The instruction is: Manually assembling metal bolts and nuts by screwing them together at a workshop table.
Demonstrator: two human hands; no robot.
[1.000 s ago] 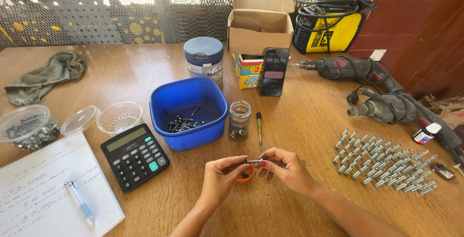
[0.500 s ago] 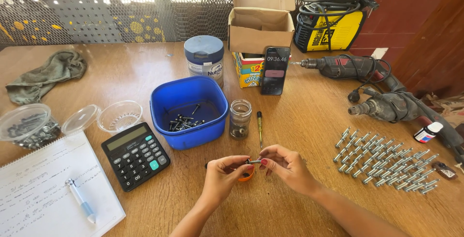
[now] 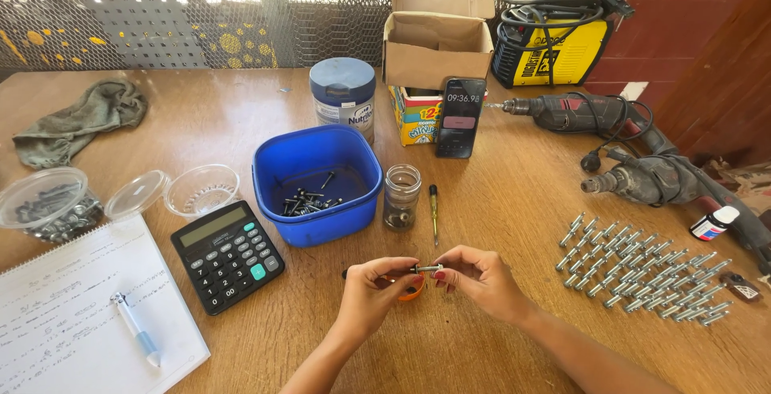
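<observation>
An open brown cardboard box [image 3: 438, 48] is standing at the far side of my surface [image 3: 514, 209]. In front of it a small colourful carton [image 3: 413, 114] is sitting, with a black phone [image 3: 459, 118] leaning against it, its screen glowing with pale digits and a pinkish bar. A round tin [image 3: 343, 102] with a blue lid and white-and-blue label is standing left of them. The calculator's [image 3: 228, 255] grey display is facing me. A small white red-labelled bottle [image 3: 713, 223] is lying far right.

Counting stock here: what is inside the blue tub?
In the blue tub, a small heap of dark screws lies on the floor. Its near wall hides the front part of the bottom.
</observation>
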